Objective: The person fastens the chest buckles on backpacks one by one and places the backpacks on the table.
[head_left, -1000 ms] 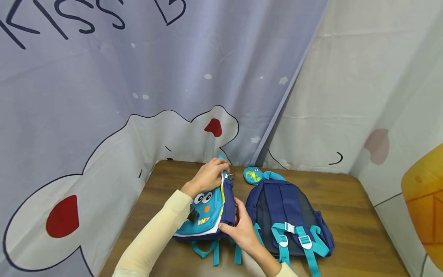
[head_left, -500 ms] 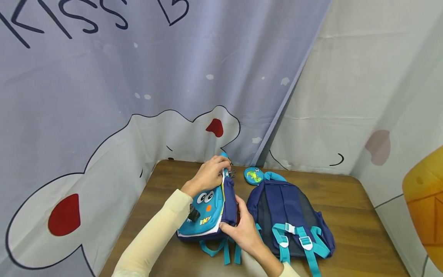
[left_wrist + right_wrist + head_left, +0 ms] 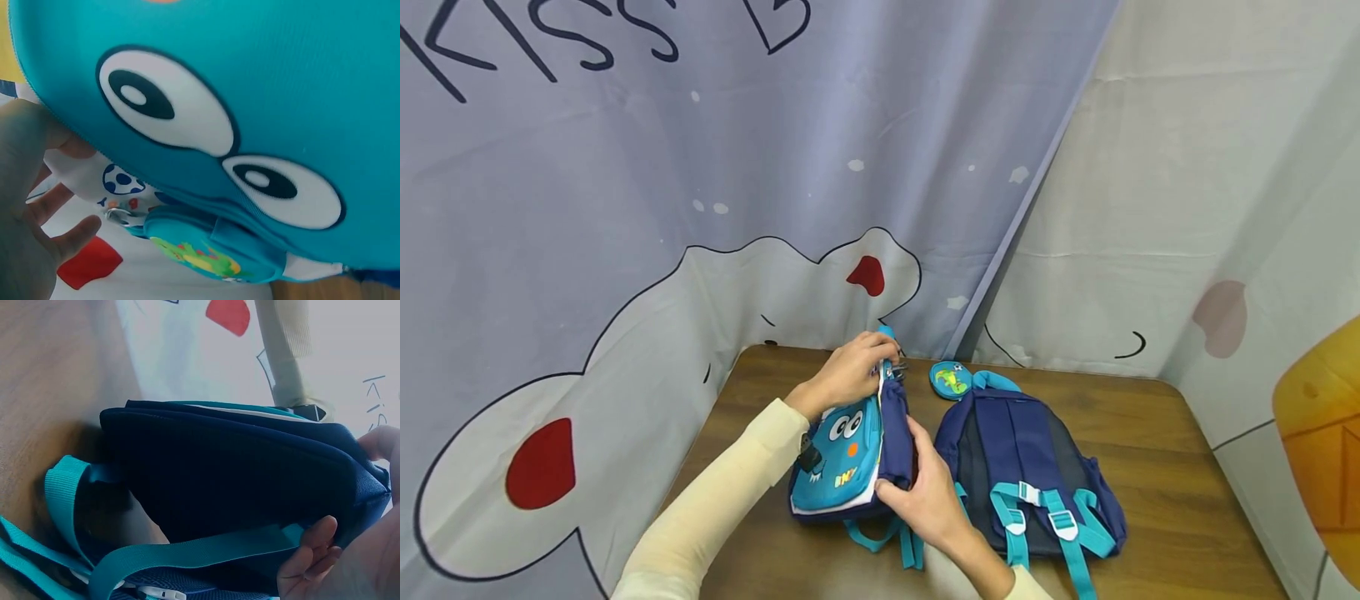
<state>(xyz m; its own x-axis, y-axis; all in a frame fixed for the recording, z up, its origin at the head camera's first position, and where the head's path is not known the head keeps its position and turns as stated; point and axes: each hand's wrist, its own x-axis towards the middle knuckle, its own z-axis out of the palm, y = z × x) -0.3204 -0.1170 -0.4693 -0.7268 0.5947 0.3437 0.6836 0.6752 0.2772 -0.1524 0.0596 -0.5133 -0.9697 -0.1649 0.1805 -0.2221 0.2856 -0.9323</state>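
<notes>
A small backpack (image 3: 842, 454) with a teal front pocket, cartoon eyes and navy sides stands tilted on the table. My left hand (image 3: 850, 369) holds its top edge; in the left wrist view, fingers (image 3: 75, 237) show beside the pocket's zipped rim, above a white patterned strip. A round teal dinosaur pouch (image 3: 200, 244) hangs by a metal clip there. My right hand (image 3: 928, 496) grips the navy side low down, thumb toward the front. From the right wrist, its curled fingers (image 3: 315, 550) lie at the teal strap (image 3: 206, 550), with the bag's dark side between them and the thumb.
A second navy backpack (image 3: 1011, 467) lies straps up just right of my right hand, its teal straps toward me. Its round dinosaur pouch (image 3: 950, 380) rests by the top handle. The wooden table (image 3: 1180, 500) ends at a printed curtain (image 3: 790, 300) behind.
The held backpack has shifted slightly to the right and turned a little more upright, its lower straps swinging right. Both hands keep their hold; the left forearm has moved slightly left.
</notes>
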